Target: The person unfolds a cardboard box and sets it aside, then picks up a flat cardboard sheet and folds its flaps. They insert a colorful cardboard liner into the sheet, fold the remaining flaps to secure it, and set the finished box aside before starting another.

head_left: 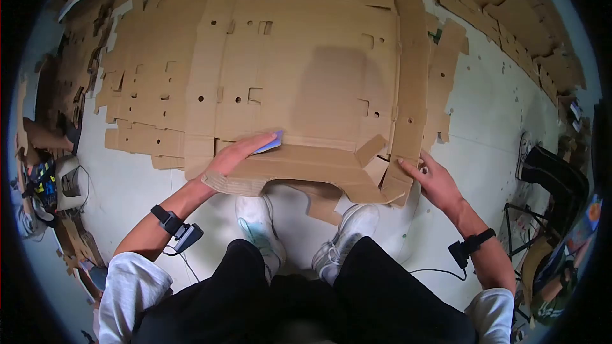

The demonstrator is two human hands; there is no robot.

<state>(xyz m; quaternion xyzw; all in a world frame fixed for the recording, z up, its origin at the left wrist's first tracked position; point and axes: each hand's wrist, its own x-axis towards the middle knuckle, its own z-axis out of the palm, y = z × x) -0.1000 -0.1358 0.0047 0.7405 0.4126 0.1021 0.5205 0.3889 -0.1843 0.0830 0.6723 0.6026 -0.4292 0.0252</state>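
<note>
A large flattened cardboard sheet (306, 32) with slots and round holes lies in front of me, with more sheets under and beside it. Along its near edge a cardboard flap (299, 169) with a curved cut-out is folded up. My left hand (241, 153) rests on the left part of this flap, its fingers closed round a small blue-purple object (271, 143). At the right corner my right hand (430, 178) has its thumb on top of the cardboard edge and its fingers beside and under it, gripping the corner.
My shoes (260, 223) stand just below the flap. Stacked cardboard (146, 89) lies at the left, and more runs along the upper right. A black chair-like object (554, 178) is at the far right. Another person's leg (48, 135) shows at the far left.
</note>
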